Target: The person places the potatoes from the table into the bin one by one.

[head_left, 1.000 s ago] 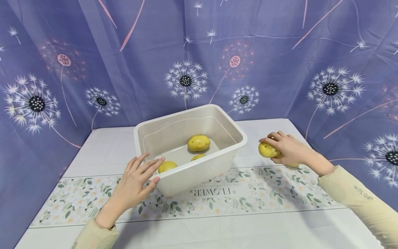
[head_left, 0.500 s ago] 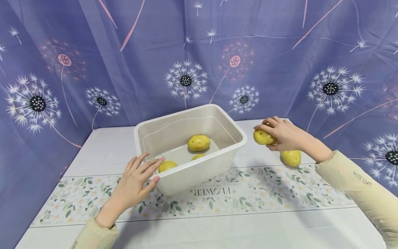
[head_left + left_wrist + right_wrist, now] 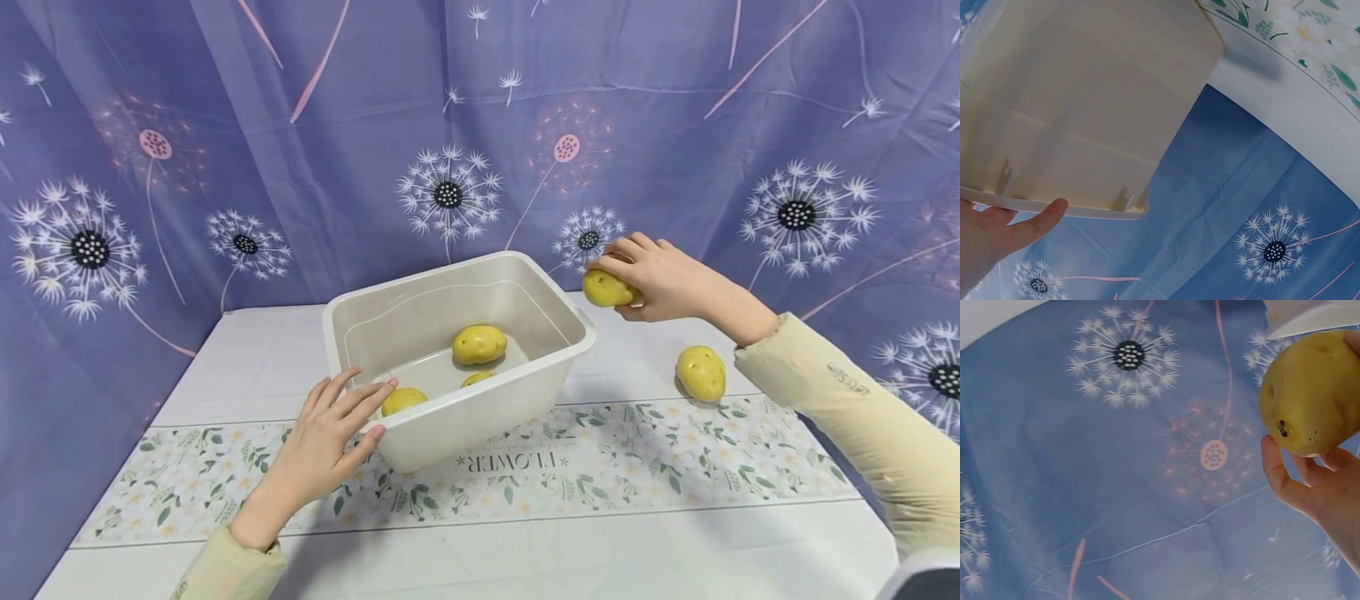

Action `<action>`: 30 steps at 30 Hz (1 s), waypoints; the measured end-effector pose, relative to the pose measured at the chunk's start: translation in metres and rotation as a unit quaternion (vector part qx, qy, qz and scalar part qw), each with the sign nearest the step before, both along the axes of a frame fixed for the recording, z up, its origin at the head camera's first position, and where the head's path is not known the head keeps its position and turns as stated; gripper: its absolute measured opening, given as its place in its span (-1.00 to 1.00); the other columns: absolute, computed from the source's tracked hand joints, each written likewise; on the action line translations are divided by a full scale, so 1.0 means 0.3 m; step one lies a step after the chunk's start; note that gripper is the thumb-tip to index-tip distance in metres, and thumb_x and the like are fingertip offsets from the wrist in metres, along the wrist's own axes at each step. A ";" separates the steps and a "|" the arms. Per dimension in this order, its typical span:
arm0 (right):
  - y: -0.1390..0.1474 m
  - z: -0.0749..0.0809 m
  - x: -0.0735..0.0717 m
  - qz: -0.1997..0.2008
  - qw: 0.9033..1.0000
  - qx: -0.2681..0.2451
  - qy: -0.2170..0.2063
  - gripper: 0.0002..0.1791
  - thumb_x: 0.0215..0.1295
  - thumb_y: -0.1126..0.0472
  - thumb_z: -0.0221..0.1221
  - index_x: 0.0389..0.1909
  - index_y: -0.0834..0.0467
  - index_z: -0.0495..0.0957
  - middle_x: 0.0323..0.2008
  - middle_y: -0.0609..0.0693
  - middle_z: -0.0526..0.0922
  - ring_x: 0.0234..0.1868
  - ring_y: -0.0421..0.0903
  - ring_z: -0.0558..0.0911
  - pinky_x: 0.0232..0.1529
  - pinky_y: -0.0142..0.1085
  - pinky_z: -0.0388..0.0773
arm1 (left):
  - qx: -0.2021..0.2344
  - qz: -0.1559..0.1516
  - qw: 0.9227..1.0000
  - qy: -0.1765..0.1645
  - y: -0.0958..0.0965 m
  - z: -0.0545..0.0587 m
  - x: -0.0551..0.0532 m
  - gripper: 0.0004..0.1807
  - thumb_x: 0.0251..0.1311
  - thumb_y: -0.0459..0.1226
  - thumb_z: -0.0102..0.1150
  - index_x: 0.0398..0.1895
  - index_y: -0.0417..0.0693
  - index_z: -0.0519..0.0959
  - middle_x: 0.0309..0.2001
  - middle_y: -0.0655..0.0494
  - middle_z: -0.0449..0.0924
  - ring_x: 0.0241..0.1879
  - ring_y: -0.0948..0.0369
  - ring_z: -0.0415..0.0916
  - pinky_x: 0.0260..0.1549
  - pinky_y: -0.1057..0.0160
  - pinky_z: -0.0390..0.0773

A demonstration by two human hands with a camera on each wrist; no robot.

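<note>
Potato [image 3: 607, 288], plump, glossy and dimpled, pinched in curled fingers of the right hand [image 3: 660, 281], aloft near the plastic tub [image 3: 480, 421]. Nearest, left hand [image 3: 318, 442] with fingers spread across the smooth rim [image 3: 1097, 211]; then three rounded potatoes [image 3: 480, 344] inside; farthest, creased dandelion-print curtain [image 3: 337, 208].

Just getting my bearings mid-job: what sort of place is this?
Probably a curtained tabletop booth: dandelion-print fabric hangs behind and beside a white table, which bears a bin holding yellow potatoes.
</note>
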State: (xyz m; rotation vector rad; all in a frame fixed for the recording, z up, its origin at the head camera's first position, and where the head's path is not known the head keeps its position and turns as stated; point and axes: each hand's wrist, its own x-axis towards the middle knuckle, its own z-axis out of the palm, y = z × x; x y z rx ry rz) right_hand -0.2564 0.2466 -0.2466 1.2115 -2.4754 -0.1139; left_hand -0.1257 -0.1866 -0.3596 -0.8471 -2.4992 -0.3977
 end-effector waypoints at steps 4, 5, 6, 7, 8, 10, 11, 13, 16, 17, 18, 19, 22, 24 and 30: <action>-0.042 0.024 -0.018 0.002 1.000 0.008 -0.005 -0.28 -0.24 0.10 0.34 0.08 -0.02 0.36 -0.08 0.09 0.44 -0.16 0.02 0.37 -0.44 -0.16 0.35 | -0.001 -0.001 1.000 0.001 0.002 0.000 0.000 -0.46 0.19 -0.08 -0.03 0.28 0.19 0.24 0.12 0.11 0.44 0.26 -0.04 0.11 0.15 -0.22 0.07; -0.053 0.030 -0.023 0.003 1.000 0.009 -0.008 -0.29 -0.24 0.10 0.34 0.08 -0.02 0.36 -0.08 0.09 0.44 -0.16 0.02 0.37 -0.43 -0.16 0.35 | -0.001 -0.001 1.000 0.001 0.003 -0.001 -0.001 -0.46 0.19 -0.08 -0.03 0.28 0.19 0.24 0.12 0.11 0.44 0.26 -0.05 0.11 0.15 -0.22 0.07; -0.064 0.035 -0.029 0.002 1.000 0.011 -0.010 -0.29 -0.23 0.10 0.34 0.08 -0.02 0.36 -0.09 0.09 0.44 -0.16 0.03 0.37 -0.43 -0.15 0.35 | -0.001 -0.002 1.000 0.001 0.003 -0.001 -0.001 -0.46 0.19 -0.08 -0.03 0.28 0.19 0.24 0.12 0.10 0.44 0.26 -0.05 0.11 0.15 -0.22 0.07; -0.076 0.040 -0.034 0.001 1.000 0.012 -0.013 -0.29 -0.22 0.11 0.34 0.09 -0.03 0.35 -0.08 0.09 0.45 -0.15 0.03 0.37 -0.41 -0.14 0.36 | -0.002 -0.002 1.000 0.001 0.003 -0.001 -0.001 -0.46 0.19 -0.08 -0.03 0.28 0.19 0.24 0.12 0.10 0.44 0.26 -0.05 0.11 0.15 -0.22 0.07; -0.088 0.046 -0.039 -0.001 1.000 0.013 -0.017 -0.29 -0.22 0.10 0.34 0.09 -0.03 0.35 -0.08 0.09 0.45 -0.15 0.03 0.37 -0.38 -0.12 0.37 | -0.002 -0.002 1.000 0.001 0.003 -0.002 -0.001 -0.46 0.19 -0.08 -0.03 0.28 0.19 0.24 0.12 0.10 0.44 0.26 -0.05 0.11 0.15 -0.22 0.07; -0.112 0.057 -0.051 -0.002 1.000 0.015 -0.024 -0.30 -0.21 0.10 0.34 0.08 -0.03 0.36 -0.08 0.09 0.44 -0.14 0.04 0.37 -0.35 -0.10 0.37 | -0.002 -0.001 1.000 0.000 0.002 -0.003 -0.001 -0.46 0.19 -0.08 -0.02 0.28 0.19 0.23 0.12 0.10 0.44 0.26 -0.05 0.11 0.15 -0.22 0.07; -0.123 0.062 -0.057 -0.002 1.000 0.015 -0.027 -0.30 -0.21 0.10 0.34 0.08 -0.03 0.35 -0.08 0.09 0.44 -0.14 0.04 0.36 -0.34 -0.09 0.37 | -0.003 -0.001 1.000 0.001 0.002 -0.003 -0.001 -0.46 0.18 -0.08 -0.02 0.28 0.19 0.23 0.12 0.11 0.44 0.26 -0.05 0.11 0.15 -0.22 0.07; -0.147 0.073 -0.067 0.000 0.999 0.015 -0.031 -0.31 -0.20 0.08 0.34 0.08 -0.04 0.36 -0.07 0.09 0.44 -0.13 0.04 0.36 -0.31 -0.08 0.37 | -0.004 0.000 1.000 0.002 0.001 -0.004 -0.002 -0.46 0.19 -0.08 -0.02 0.28 0.19 0.24 0.13 0.12 0.43 0.26 -0.05 0.11 0.15 -0.22 0.06; -0.180 0.080 -0.083 0.004 0.999 0.015 -0.038 -0.33 -0.19 0.08 0.34 0.06 -0.04 0.36 -0.07 0.08 0.43 -0.12 0.04 0.35 -0.28 -0.06 0.36 | -0.004 0.001 1.000 0.005 0.000 -0.003 -0.003 -0.46 0.19 -0.07 -0.03 0.27 0.19 0.24 0.13 0.14 0.42 0.26 -0.05 0.11 0.15 -0.22 0.06; -0.191 0.082 -0.089 0.004 0.999 0.016 -0.041 -0.34 -0.18 0.08 0.33 0.06 -0.05 0.36 -0.07 0.08 0.43 -0.12 0.04 0.35 -0.28 -0.07 0.36 | -0.004 0.000 1.000 0.006 0.000 -0.002 -0.003 -0.46 0.19 -0.07 -0.03 0.27 0.18 0.24 0.13 0.14 0.43 0.26 -0.05 0.11 0.15 -0.22 0.06; -0.201 0.082 -0.094 0.006 0.999 0.017 -0.044 -0.35 -0.17 0.09 0.33 0.06 -0.05 0.36 -0.07 0.08 0.42 -0.11 0.04 0.35 -0.29 -0.06 0.36 | -0.004 0.000 1.000 0.007 0.000 -0.001 -0.003 -0.46 0.19 -0.07 -0.04 0.27 0.18 0.25 0.13 0.14 0.43 0.26 -0.05 0.11 0.15 -0.22 0.06; -0.212 0.083 -0.099 0.007 0.999 0.019 -0.047 -0.35 -0.17 0.09 0.32 0.06 -0.04 0.37 -0.07 0.08 0.42 -0.11 0.04 0.35 -0.28 -0.06 0.37 | -0.005 0.000 1.000 0.007 0.000 0.000 -0.003 -0.47 0.19 -0.07 -0.04 0.27 0.18 0.25 0.13 0.14 0.43 0.26 -0.05 0.11 0.15 -0.22 0.06; -0.245 0.082 -0.114 0.010 0.998 0.025 -0.053 -0.35 -0.17 0.11 0.31 0.06 -0.05 0.37 -0.07 0.08 0.42 -0.11 0.04 0.35 -0.30 -0.07 0.37 | -0.006 -0.001 1.000 0.009 -0.001 0.001 -0.003 -0.47 0.19 -0.06 -0.05 0.27 0.18 0.25 0.12 0.13 0.43 0.26 -0.04 0.11 0.15 -0.22 0.06; -0.267 0.081 -0.122 0.012 0.998 0.030 -0.052 -0.35 -0.18 0.11 0.31 0.06 -0.06 0.37 -0.06 0.09 0.43 -0.11 0.05 0.36 -0.30 -0.08 0.39 | -0.007 0.000 1.000 0.009 0.000 0.001 -0.002 -0.47 0.20 -0.06 -0.06 0.27 0.18 0.25 0.12 0.13 0.44 0.26 -0.04 0.11 0.15 -0.22 0.05; -0.325 0.080 -0.146 0.005 0.997 0.039 -0.061 -0.35 -0.20 0.12 0.32 0.04 -0.06 0.39 -0.07 0.09 0.43 -0.09 0.06 0.37 -0.28 -0.09 0.41 | -0.011 0.003 1.000 0.010 0.001 0.004 -0.001 -0.49 0.21 -0.04 -0.09 0.26 0.18 0.26 0.10 0.11 0.45 0.25 -0.05 0.12 0.16 -0.27 -0.02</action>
